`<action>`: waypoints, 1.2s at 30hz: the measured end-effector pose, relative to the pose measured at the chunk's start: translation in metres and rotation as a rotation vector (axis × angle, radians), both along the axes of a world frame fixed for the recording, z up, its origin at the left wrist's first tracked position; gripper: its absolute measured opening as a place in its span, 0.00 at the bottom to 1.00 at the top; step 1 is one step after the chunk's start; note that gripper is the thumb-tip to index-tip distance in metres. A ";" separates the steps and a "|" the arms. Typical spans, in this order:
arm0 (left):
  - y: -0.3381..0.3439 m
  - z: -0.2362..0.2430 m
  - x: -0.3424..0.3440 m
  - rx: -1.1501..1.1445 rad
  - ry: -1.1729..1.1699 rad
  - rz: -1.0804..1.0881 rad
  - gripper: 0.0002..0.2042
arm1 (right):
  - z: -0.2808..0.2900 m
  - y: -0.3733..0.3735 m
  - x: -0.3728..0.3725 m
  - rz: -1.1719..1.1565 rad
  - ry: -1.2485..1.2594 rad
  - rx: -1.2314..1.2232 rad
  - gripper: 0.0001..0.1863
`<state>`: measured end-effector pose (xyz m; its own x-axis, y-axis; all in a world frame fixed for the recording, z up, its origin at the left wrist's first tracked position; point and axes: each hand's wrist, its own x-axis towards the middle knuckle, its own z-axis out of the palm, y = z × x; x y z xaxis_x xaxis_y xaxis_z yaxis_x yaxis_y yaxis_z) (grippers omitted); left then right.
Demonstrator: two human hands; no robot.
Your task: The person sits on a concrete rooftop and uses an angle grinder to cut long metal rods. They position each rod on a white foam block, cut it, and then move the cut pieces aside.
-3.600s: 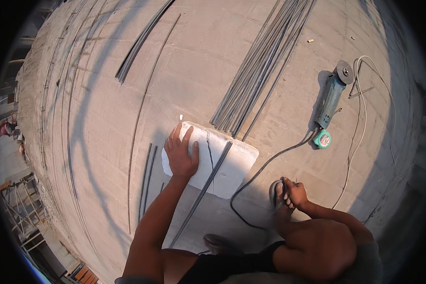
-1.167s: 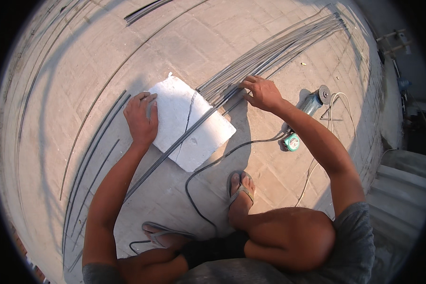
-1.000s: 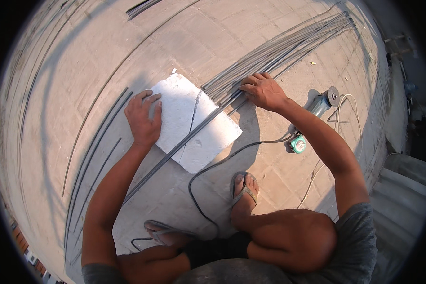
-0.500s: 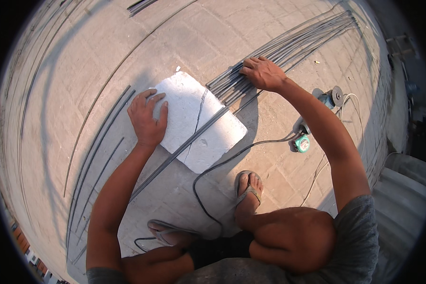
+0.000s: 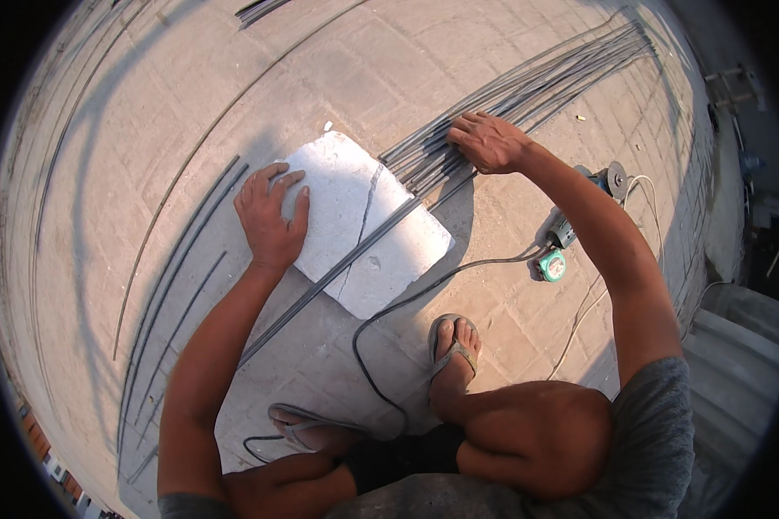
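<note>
Seen from above, a person's bare knees, black shorts (image 5: 402, 460) and grey shirt fill the nearest edge, with the right foot (image 5: 455, 353) and the left foot (image 5: 303, 424) in flip-flops on a dusty, tile-patterned floor (image 5: 320, 363). A black cable (image 5: 362, 355) snakes between the feet and past the near right side of a white block (image 5: 320, 195).

The block lies flat just beyond the feet, a dark crack crossing its top. A few thin grey rods (image 5: 385, 228) lie slantwise over it, running from beside the left forearm up toward the right.

The left hand (image 5: 273, 216) rests at the block's left edge, fingers spread and grasping nothing. Left of that arm, loose rods (image 5: 189, 218) lie on the floor.

Beyond the block's right side, the right hand (image 5: 491, 144) reaches onto a bundle of long grey rods (image 5: 563, 73), its fingers bent down over them; whether it grips any cannot be told. The bundle stretches away to the upper right.

Right of the block sit a round green-rimmed object (image 5: 550, 265) and an angle grinder (image 5: 563, 232), partly hidden by the right forearm, its disc facing away from the person. A pale cable (image 5: 654, 212) loops beside it.

Grey steps (image 5: 740, 342) descend at far right. More dark rods (image 5: 258, 12) lie at the far upper left.
</note>
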<state>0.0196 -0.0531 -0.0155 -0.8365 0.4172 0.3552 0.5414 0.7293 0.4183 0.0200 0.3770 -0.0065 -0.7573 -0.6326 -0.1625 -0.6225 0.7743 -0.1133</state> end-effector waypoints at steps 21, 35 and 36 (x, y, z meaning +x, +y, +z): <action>-0.001 -0.002 -0.001 -0.035 -0.001 0.002 0.13 | 0.018 0.041 0.069 0.057 -0.295 0.018 0.16; -0.003 -0.007 -0.002 -0.044 0.006 -0.006 0.14 | -0.010 0.039 0.099 -0.183 -0.131 -0.140 0.11; -0.003 -0.007 -0.002 -0.046 0.009 -0.009 0.14 | -0.008 0.038 0.097 -0.185 -0.137 -0.130 0.11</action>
